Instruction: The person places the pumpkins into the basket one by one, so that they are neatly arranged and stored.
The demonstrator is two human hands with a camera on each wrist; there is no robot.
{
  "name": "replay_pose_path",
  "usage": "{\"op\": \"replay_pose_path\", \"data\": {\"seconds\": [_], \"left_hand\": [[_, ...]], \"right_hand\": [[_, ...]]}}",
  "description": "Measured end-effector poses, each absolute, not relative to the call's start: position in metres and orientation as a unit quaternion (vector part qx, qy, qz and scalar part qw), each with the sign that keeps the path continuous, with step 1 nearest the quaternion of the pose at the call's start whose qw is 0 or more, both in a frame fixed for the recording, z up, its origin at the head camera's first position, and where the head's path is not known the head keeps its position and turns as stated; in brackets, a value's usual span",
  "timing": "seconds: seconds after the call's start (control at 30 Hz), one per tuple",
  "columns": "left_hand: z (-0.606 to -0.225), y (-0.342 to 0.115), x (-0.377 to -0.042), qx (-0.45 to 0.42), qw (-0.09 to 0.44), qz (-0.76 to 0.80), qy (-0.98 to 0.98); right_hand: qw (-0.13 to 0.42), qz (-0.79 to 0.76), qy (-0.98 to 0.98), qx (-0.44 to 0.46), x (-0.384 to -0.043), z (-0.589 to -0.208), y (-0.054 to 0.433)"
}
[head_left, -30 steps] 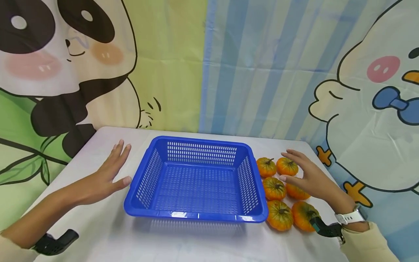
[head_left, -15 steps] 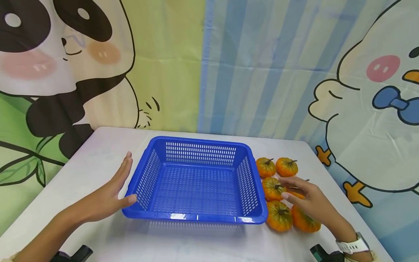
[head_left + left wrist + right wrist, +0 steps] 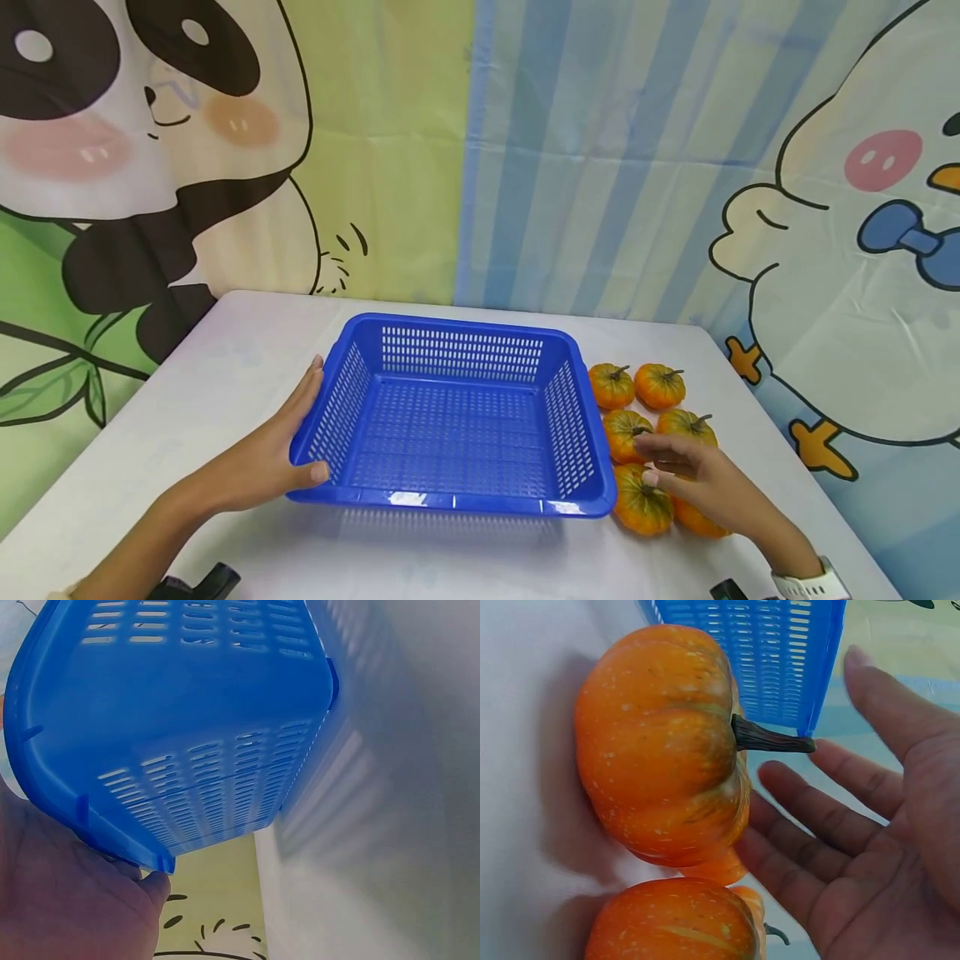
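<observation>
both my hands are held wide, thumbs apart from the fingers. my left hand (image 3: pixel 273 454) touches the left rim of the blue basket (image 3: pixel 453 502) near its front corner, fingers straight along the outside. my right hand (image 3: pixel 705 482) is over the front pumpkins, fingers loosely bent; i can't tell whether the fingertips touch one. it partly hides the front right pumpkin (image 3: pixel 697 521), with the front left pumpkin (image 3: pixel 641 507) just beside it. altogether six orange pumpkins sit right of the basket, two across and three deep, stems showing on several. i wear a white watch strap (image 3: pixel 813 583) on my right wrist. everything stands on the white tabletop (image 3: pixel 420 567); behind hang a printed panda (image 3: pixel 258 229) and a white bird (image 3: pixel 847 350).
</observation>
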State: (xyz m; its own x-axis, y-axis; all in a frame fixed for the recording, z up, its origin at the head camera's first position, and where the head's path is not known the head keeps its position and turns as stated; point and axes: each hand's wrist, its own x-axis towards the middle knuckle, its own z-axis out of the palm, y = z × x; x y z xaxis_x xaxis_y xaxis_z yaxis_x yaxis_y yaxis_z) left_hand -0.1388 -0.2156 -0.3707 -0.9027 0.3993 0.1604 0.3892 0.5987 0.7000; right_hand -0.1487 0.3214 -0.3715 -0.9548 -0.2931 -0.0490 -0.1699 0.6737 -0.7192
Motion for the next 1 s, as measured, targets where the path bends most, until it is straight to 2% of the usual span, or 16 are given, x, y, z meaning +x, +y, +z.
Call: {"op": "replay_pose_path", "data": {"seconds": [0.3, 0.57, 0.8, 1.0], "left_hand": [[-0.374, -0.209, -0.141, 0.203, 0.015, 0.361, 0.91], [-0.367, -0.211, -0.14, 0.21, 0.026, 0.352, 0.912], [-0.372, -0.213, -0.141, 0.204, 0.025, 0.369, 0.907], [-0.377, -0.211, -0.142, 0.202, 0.022, 0.376, 0.904]], "right_hand": [[0.116, -0.363, 0.912, -0.149, -0.138, -0.369, 0.327], [0.072, -0.312, 0.943, -0.092, -0.132, -0.379, 0.322], [0.04, -0.297, 0.946, -0.12, -0.134, -0.385, 0.316], [0.043, -0.276, 0.952, -0.123, -0.134, -0.387, 0.313]]}}
